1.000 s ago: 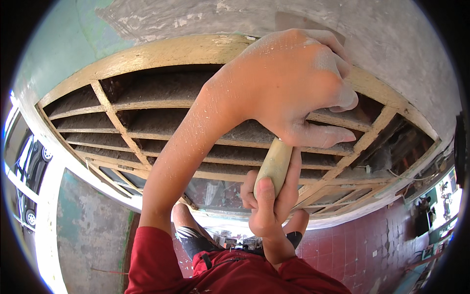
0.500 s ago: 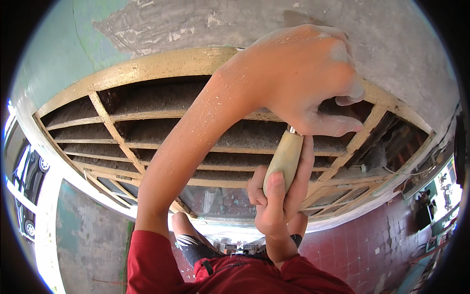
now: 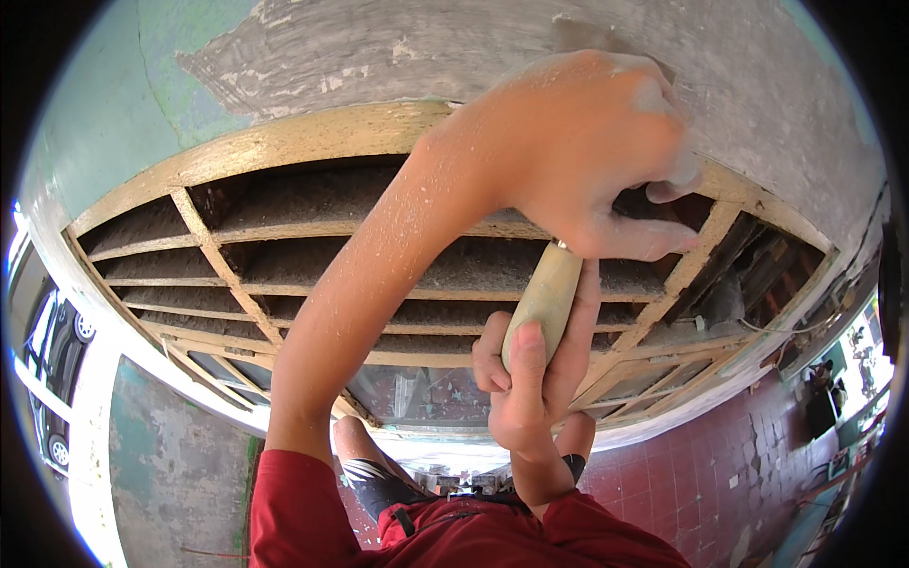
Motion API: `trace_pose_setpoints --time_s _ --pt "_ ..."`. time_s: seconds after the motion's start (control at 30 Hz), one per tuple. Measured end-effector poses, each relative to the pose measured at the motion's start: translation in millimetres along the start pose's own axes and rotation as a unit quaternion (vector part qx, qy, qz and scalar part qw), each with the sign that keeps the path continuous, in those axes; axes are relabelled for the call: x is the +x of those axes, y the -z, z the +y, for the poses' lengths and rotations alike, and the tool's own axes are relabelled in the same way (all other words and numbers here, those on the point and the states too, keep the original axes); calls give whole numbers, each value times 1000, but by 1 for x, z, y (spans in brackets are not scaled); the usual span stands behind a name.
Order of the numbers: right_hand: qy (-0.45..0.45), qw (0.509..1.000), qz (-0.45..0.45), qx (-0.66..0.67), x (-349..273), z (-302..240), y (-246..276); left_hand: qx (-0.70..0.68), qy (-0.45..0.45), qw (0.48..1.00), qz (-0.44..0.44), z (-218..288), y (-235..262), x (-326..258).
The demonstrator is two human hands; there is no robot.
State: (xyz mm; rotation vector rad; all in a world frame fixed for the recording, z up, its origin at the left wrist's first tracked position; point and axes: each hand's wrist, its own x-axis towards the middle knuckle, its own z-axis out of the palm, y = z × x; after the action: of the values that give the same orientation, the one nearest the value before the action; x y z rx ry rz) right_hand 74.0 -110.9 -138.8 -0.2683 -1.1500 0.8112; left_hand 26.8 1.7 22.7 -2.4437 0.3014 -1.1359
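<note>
My right hand (image 3: 526, 383) is wrapped around a pale wooden tool handle (image 3: 546, 301), thumb lying along it. The handle slants up and to the right. A sliver of metal shows at its top; the rest of the tool is hidden behind my left hand (image 3: 611, 156). That hand reaches across from the left, dusted with pale powder, held in front of the grey wall (image 3: 757, 90). Its thumb and one finger curve with a gap between them. Its other fingers are bent and mostly out of sight, so whatever they press or grip is hidden.
Below the wall surface is a cream wooden frame (image 3: 284, 137) with dusty slats (image 3: 331, 227) and glass panes lower down. Peeling green paint (image 3: 114, 123) covers the upper left. Red floor tiles (image 3: 663, 483) lie at lower right. A parked car (image 3: 52, 369) stands outside at far left.
My right hand and the handle have shifted slightly left and up. My left hand stays nearly in place over the wall, still bent the same way.
</note>
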Motion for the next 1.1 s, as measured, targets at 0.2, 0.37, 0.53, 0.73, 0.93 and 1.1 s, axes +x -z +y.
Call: trace_pose_setpoints --time_s 0.2,0.37,0.53,0.73,0.93,1.1 --pt "7 1000 6 -5 1 1 -1 13 10 1000 -27 2 3 1" --pt "30 998 -35 -47 3 5 2 8 -3 1000 -16 1 3 0" --pt "18 999 -20 -45 -2 9 2 16 -4 1000 -19 1 1 -2" --pt "12 999 -25 -41 -1 8 3 15 21 999 -44 4 6 -2" --pt "25 998 -15 -47 5 7 0 24 12 999 -47 0 9 4" --pt "17 999 -26 -37 0 7 2 17 -10 1000 -12 0 2 -1"
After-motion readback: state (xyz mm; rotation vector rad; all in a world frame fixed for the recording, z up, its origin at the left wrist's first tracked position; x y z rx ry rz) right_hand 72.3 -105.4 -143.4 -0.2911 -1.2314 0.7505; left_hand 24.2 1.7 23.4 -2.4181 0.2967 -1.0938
